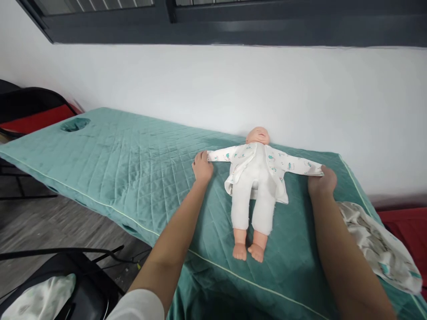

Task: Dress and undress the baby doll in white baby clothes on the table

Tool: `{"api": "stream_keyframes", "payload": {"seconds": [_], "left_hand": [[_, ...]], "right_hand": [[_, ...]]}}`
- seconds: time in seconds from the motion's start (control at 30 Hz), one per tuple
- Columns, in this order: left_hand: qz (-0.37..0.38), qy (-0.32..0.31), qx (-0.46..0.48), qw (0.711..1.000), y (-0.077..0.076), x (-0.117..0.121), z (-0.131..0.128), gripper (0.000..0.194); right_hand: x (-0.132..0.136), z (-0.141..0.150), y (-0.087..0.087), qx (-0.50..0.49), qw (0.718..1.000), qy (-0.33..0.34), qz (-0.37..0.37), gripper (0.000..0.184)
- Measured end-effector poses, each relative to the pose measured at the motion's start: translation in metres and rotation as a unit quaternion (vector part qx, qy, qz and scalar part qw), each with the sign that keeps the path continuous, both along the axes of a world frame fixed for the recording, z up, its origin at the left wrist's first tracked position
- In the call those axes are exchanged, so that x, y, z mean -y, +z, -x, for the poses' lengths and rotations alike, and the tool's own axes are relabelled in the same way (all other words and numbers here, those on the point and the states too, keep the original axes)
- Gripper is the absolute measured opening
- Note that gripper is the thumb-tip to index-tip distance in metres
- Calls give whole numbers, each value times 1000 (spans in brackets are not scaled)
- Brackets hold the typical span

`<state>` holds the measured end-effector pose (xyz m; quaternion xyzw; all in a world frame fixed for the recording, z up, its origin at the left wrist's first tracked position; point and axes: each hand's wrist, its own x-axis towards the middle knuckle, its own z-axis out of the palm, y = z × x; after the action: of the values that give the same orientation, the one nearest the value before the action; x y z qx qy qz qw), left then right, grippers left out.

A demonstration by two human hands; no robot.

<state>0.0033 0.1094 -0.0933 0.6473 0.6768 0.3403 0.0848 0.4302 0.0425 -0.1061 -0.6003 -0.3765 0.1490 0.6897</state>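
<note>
A baby doll (257, 186) with a white cloth body lies on its back, head toward the wall and bare feet toward me. It wears a white printed baby shirt (278, 161) that is open down the front, its sleeves stretched out sideways. My left hand (203, 168) is closed at the cuff of the sleeve on the left. At the other side, my right hand (323, 181) grips the cuff of the right sleeve. The doll's hands do not show; the sleeves and my fingers cover them.
A quilted green cover (140, 178) spreads over the bed, with a face hole (75, 124) at its far left. Crumpled white cloth (376, 244) lies by my right forearm. Black chairs (36, 106) stand at left, one near me bearing a cloth (40, 298). A wall (167, 84) runs behind.
</note>
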Motion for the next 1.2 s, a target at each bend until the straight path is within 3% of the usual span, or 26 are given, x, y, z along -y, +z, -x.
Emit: {"api": "stream_keyframes", "payload": {"seconds": [0.1, 0.2, 0.27, 0.33, 0.47, 0.53, 0.6, 0.77, 0.9, 1.03, 1.2], "left_hand": [[11, -3, -21, 1000, 1, -8, 8, 51], [17, 1, -16, 1000, 2, -14, 15, 50], [15, 13, -5, 1000, 2, -16, 18, 49], [8, 31, 6, 999, 2, -17, 20, 48], [2, 42, 10, 999, -2, -17, 20, 48], [2, 37, 9, 999, -3, -15, 20, 47], [-15, 30, 24, 999, -2, -12, 19, 49], [-93, -27, 68, 993, 4, 18, 10, 44], [-172, -179, 141, 958, 12, 71, -4, 32], [-189, -306, 172, 917, 17, 115, -18, 34], [-224, -312, 109, 917, 10, 118, -30, 39]], "right_hand": [[13, 14, 4, 11, 993, -113, 10, 57], [31, 49, 12, 63, 989, -135, 19, 63], [44, 81, 18, 110, 991, -67, 34, 56], [58, 114, 26, 158, 986, 46, 17, 49], [79, 158, 38, 314, 924, 218, -17, 43], [84, 165, 40, 379, 894, 241, -6, 48], [88, 164, 40, 405, 883, 239, 5, 54], [110, 161, 36, 366, 905, 216, 16, 52], [125, 161, 31, 341, 930, 137, 5, 40], [126, 163, 29, 335, 934, 122, -15, 36], [121, 169, 31, 344, 925, 153, -53, 42]]}}
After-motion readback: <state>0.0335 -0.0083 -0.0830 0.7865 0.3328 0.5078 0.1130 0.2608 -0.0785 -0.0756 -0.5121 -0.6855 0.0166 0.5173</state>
